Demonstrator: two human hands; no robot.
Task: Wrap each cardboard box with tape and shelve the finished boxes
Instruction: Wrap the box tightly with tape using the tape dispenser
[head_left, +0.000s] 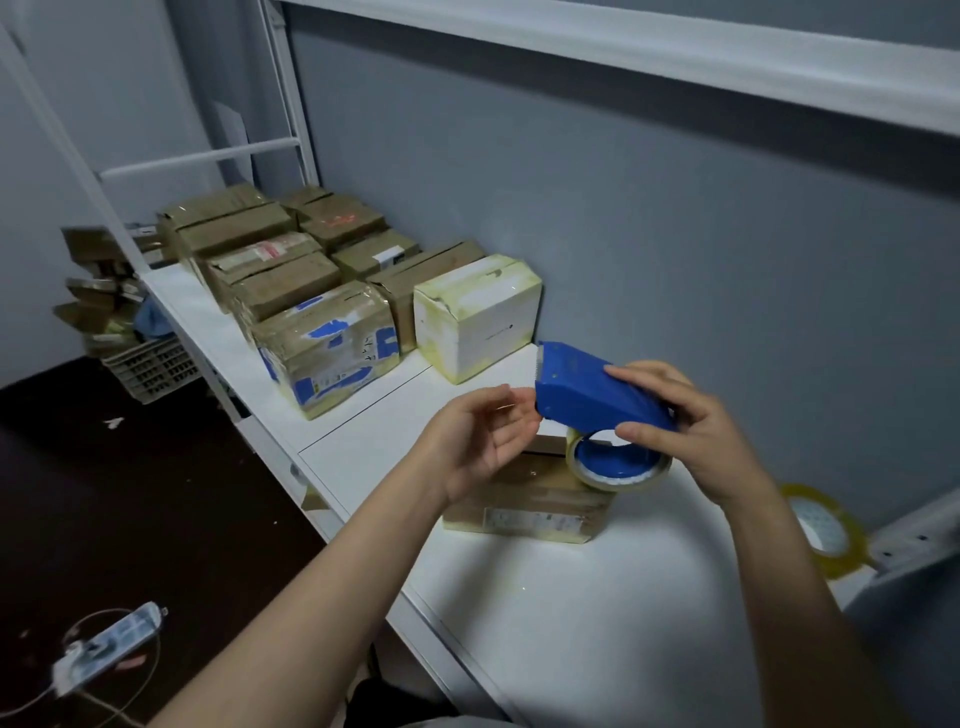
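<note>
Several taped boxes (322, 291) sit packed at the far left end of the white shelf (571, 597), so much of the job looks done. One small cardboard box (530, 499), midway between the front and back edges, seems to be the one in hand. Above it the right hand (696, 436) curls thumb and fingers round the blue tape dispenser (587, 389). The left hand (478, 441) lies palm-up, fingers (511, 400) loosely spread just beside the cutter, with no tape end visible between them.

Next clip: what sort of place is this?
Probably a small storeroom or parcel-packing room: rows of taped cardboard boxes on a white shelf, a blue tape dispenser held in the right hand, a spare tape roll nearby.
</note>
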